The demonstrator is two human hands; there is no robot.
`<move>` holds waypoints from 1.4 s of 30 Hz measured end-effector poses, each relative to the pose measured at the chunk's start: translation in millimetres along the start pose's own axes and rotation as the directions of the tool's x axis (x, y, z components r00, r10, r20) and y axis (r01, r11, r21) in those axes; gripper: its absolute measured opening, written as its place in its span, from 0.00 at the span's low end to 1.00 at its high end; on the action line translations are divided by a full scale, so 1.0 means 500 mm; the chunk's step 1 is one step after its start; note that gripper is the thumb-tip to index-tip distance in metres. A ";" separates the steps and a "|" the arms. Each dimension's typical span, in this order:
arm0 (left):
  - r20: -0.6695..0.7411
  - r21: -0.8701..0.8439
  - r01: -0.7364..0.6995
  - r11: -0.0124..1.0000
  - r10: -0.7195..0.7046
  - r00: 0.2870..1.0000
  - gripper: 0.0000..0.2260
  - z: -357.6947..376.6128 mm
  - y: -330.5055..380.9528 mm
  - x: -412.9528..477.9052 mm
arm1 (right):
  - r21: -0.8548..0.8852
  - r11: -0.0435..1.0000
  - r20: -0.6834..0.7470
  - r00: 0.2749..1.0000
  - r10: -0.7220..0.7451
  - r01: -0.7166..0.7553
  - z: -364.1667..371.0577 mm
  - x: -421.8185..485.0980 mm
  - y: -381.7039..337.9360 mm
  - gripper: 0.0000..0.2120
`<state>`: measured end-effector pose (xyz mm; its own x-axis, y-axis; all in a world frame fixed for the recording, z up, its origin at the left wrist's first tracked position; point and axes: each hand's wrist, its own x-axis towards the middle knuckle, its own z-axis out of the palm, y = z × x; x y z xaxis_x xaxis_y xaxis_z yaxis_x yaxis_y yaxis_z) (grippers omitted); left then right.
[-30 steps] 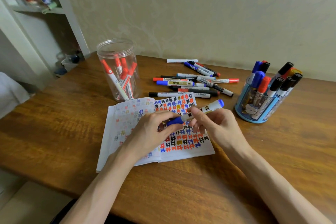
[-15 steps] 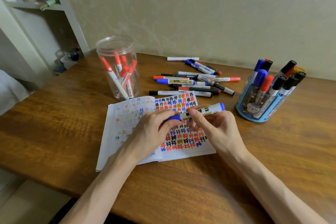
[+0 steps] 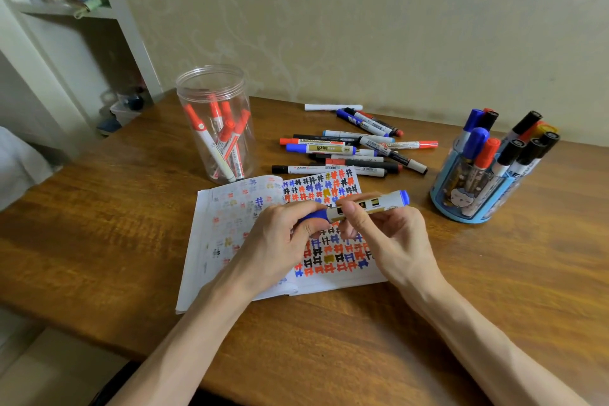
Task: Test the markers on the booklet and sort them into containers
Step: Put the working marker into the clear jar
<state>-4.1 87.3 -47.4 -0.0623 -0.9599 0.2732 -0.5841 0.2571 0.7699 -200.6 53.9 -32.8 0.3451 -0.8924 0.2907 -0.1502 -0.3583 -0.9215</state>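
Note:
A blue marker [image 3: 379,204] with a white and gold body lies nearly level above the open booklet [image 3: 230,227]. My left hand [image 3: 280,241] pinches its blue cap at the left end. My right hand [image 3: 389,234] grips the barrel. The booklet's right page is covered with red, blue, black and gold marks. Behind it lies a loose pile of markers [image 3: 356,152]. A clear plastic jar [image 3: 216,123] at the left holds several red markers. A blue round holder [image 3: 461,198] at the right holds several blue, red and black markers.
The wooden table [image 3: 99,214] ends at a beige wall behind the pile. A white shelf unit [image 3: 108,13] stands at the far left beyond the table's corner. A white strip of paper [image 3: 333,107] lies by the wall.
The marker has dropped from a tilt to nearly level and my hands have come closer together, the cap end now sitting against the barrel.

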 end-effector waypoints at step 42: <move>-0.606 0.006 -0.045 0.999 0.040 0.794 0.14 -0.332 -0.014 0.207 | -0.113 0.994 0.031 0.999 0.011 -0.007 0.017 0.080 0.027 0.12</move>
<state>127.8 4.8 71.1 0.4180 -0.6846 0.5972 -0.5858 0.2994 0.7531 -180.7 15.8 -35.6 0.3724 -0.8872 0.2725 -0.2566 -0.3806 -0.8885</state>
